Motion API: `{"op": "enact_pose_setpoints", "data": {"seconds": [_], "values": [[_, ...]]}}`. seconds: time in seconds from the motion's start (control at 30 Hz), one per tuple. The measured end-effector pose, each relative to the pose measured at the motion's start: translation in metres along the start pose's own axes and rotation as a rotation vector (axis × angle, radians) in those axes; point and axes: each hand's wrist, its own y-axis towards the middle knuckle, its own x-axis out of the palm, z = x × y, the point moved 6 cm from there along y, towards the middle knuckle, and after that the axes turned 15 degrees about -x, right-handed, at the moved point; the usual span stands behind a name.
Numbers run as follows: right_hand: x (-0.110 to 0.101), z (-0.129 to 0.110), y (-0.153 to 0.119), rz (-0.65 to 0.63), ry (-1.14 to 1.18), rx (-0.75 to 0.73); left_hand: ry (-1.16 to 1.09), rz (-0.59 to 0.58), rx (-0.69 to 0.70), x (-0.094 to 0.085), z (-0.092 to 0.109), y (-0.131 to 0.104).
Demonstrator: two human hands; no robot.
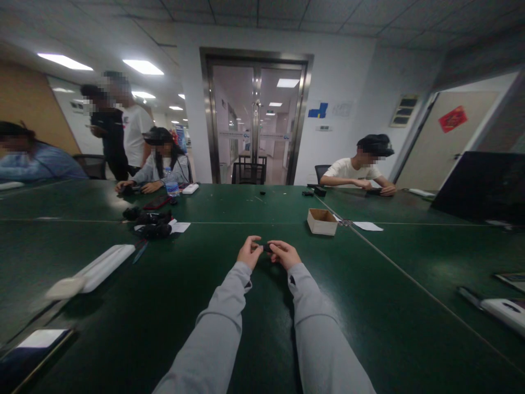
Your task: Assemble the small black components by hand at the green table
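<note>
A small black object (267, 248) is held between my two hands, just above the green table (270, 306). My left hand (249, 252) has its fingers curled, with the thumb and fingertips at the object's left end. From the other side, my right hand (284, 254) pinches the same object. It is too small to make out in detail. An open cardboard box (322, 222) stands on the table, forward and to the right of my hands.
Black cables or gear (153, 225), a bottle (172, 189) and a white power strip (109, 266) lie to the left, with a phone (36, 355) nearer. White paper (368, 226) is right of the box. People sit across the table; a dark screen (484, 189) stands right.
</note>
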Motion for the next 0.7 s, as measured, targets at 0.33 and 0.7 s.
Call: {"op": "enact_pose_setpoints", "data": {"seconds": [0.33, 0.7], "values": [[0.0009, -0.0002, -0.0003, -0.020, -0.016, -0.006, -0.015, -0.009, -0.053, -0.0001, -0.0011, 0.0001], [0.0037, -0.0042, -0.0025, -0.050, -0.020, -0.002, -0.019, -0.044, -0.052, 0.0007, 0.0011, -0.0008]]}}
